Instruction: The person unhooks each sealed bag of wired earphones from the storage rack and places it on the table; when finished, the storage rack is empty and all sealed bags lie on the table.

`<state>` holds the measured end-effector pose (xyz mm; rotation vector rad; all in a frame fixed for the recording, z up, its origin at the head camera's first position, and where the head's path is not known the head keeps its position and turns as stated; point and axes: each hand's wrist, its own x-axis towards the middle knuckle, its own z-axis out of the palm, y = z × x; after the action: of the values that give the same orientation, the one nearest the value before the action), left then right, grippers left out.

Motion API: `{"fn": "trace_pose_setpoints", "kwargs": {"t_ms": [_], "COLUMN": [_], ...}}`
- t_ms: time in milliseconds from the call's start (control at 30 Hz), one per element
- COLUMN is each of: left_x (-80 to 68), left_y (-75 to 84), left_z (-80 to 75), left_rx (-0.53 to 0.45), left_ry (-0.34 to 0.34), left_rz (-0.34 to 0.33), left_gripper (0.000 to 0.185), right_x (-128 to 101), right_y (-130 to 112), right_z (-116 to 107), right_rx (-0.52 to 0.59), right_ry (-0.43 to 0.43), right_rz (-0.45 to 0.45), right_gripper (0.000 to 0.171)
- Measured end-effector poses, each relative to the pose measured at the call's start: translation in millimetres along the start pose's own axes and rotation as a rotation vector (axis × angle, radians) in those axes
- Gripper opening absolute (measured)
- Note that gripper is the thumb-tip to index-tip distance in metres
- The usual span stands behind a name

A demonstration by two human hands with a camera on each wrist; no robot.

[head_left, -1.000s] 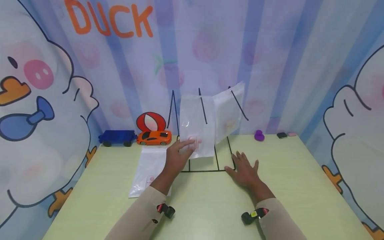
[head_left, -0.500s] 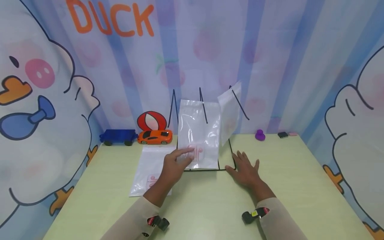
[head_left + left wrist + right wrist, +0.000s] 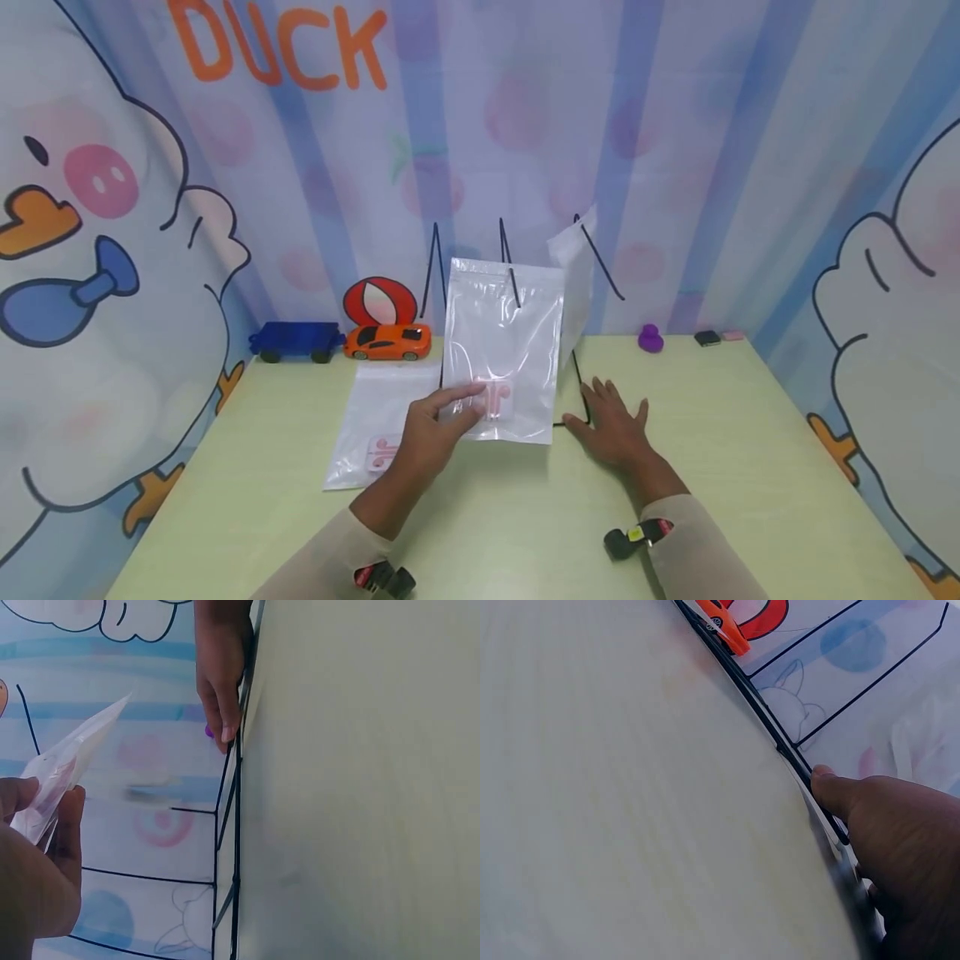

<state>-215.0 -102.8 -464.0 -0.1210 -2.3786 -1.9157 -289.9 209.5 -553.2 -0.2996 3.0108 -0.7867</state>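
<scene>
Here, a clear zip bag [image 3: 504, 350] is held upright above the near edge of a black wire rack [image 3: 576, 379] by the left hand [image 3: 435, 421], pinched at its lower left corner between thumb and fingers; a small pink item can be seen inside it near the pinch. In the left wrist view the same bag [image 3: 64, 769] is seen edge-on, gripped between the thumb and a finger of the left hand [image 3: 37, 870].

The right hand [image 3: 611, 425] is laid flat on the green table [image 3: 750, 467], fingers spread and straight, with nothing held. Its fingertips are placed at the front right corner of the rack's base. In the right wrist view the thumb of the right hand [image 3: 896, 847] is seen touching the rack's black base wire [image 3: 780, 742].

A 2nd clear bag [image 3: 573, 287] is leaned in the rack between the upright wires on the right side, behind the held one. A 3rd bag [image 3: 375, 425] is laid flat on the table just left of the left hand, with a pink item showing inside.

Along the back edge of the table, an orange toy car [image 3: 387, 342] and a blue toy vehicle [image 3: 292, 342] are set side by side at the left, and a purple toy [image 3: 649, 338] is set to the right of the rack.
</scene>
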Motion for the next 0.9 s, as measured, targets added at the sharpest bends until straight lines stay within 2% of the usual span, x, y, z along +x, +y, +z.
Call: {"fn": "trace_pose_setpoints", "kwargs": {"t_ms": [333,700,900], "left_x": [-22.5,-47.5,-54.7], "left_y": [-3.2,-4.1,-6.1], "left_z": [2.4,5.6,5.8], "left_rx": [-0.078,-0.124,-0.172], "left_ry": [-0.047,-0.052,-0.064], "left_rz": [0.005,-0.02,-0.022], "left_gripper": [0.033,0.032,0.033], "right_x": [-0.4,-1.1,-2.1], "right_y": [1.9,1.4,2.3], "right_z": [1.0,2.2,0.5], "right_rx": [-0.023,-0.025,-0.026], "right_ry": [0.006,0.017,0.02], "right_rz": [-0.008,-0.022,-0.02], "right_gripper": [0.082,0.077,0.076]}}
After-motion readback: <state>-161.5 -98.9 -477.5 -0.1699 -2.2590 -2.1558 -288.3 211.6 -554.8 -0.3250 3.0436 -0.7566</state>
